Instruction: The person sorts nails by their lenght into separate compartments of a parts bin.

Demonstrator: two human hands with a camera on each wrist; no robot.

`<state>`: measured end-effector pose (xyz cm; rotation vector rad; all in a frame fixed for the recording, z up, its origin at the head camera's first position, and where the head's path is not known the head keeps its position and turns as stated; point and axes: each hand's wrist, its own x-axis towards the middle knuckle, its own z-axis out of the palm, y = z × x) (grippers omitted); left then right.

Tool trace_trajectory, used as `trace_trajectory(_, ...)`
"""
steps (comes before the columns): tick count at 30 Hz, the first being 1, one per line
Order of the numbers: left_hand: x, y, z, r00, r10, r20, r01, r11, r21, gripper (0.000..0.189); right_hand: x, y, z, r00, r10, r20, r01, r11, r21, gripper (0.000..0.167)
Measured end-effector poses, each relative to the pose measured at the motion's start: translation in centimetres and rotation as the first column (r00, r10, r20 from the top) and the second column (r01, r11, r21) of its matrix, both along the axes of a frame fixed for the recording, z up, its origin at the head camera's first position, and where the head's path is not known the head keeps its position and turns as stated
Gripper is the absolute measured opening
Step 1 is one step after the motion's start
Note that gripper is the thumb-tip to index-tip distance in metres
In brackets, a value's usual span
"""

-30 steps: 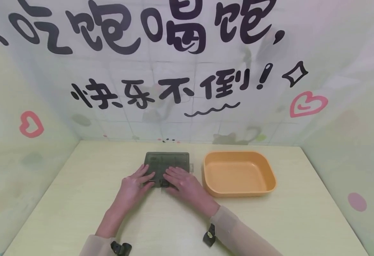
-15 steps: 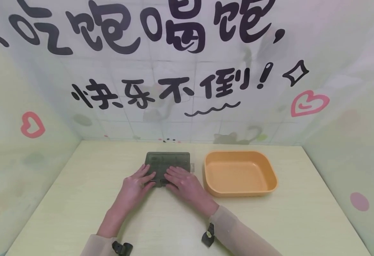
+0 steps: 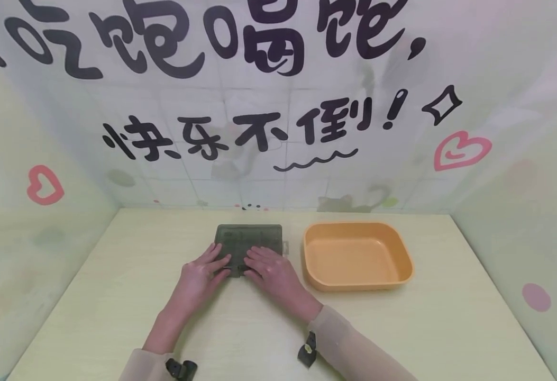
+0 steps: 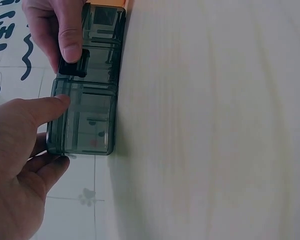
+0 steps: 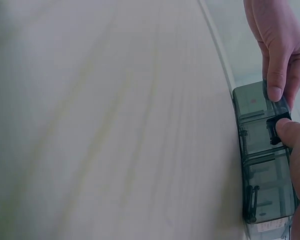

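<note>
A translucent dark grey-green compartment box (image 3: 254, 235), its lid down, lies flat on the table with its latch side facing me. My left hand (image 3: 199, 278) grips its left front corner, with the thumb on the front edge and fingers on the lid and side. The right hand (image 3: 275, 272) has its fingers laid over the lid. Its thumb (image 5: 288, 131) presses on the black latch (image 4: 75, 67) at the front. Through the clear front, small dark parts show inside some compartments in the right wrist view, too dim to name.
An orange rectangular tub (image 3: 359, 284) stands close to the right of the box, near the right forearm. A second clasp (image 3: 285, 247) sticks out from the box's right side. Printed sheets (image 3: 278, 180) wall the table at the back and sides.
My right thumb has shifted slightly up and inward onto the latch, which shows less between the hands now. The left hand and the box stay in place; the head view moves slightly.
</note>
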<state>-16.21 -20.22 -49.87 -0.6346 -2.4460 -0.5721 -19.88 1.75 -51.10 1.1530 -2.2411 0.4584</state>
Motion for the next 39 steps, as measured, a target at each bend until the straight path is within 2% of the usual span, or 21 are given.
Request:
trace_trajectory(8, 0.11, 0.18, 0.29, 1.0, 0.0, -0.012, 0.0, 1.0, 0.013, 0.038, -0.07, -0.02, 0.14, 1.0, -0.002, 0.005, 0.002, 1.0, -0.005, 0.026)
trace_trajectory(15, -0.04, 0.15, 0.11, 1.0, 0.004, -0.004, -0.004, 1.0, 0.001, 0.038, -0.04, -0.01, 0.13, 1.0, -0.008, -0.014, 0.009, 1.0, 0.014, 0.024)
trace_trajectory(24, 0.0, 0.08, -0.06, 1.0, 0.0, -0.018, 0.0, 1.0, 0.004, 0.038, 0.06, -0.14, 0.23, 1.0, -0.008, 0.001, 0.008, 1.0, -0.002, 0.023)
trace_trajectory(33, 0.06, 0.55, 0.44, 0.999, 0.014, 0.039, -0.014, 1.0, 0.01, 0.037, -0.22, -0.04, 0.24, 0.998, -0.018, -0.064, 0.017, 1.0, -0.015, 0.02)
trace_trajectory(39, 0.2, 0.33, 0.6, 0.999, 0.016, 0.039, -0.016, 1.0, 0.003, 0.038, -0.03, -0.39, 0.41, 0.997, -0.03, -0.077, 0.029, 1.0, -0.008, 0.019)
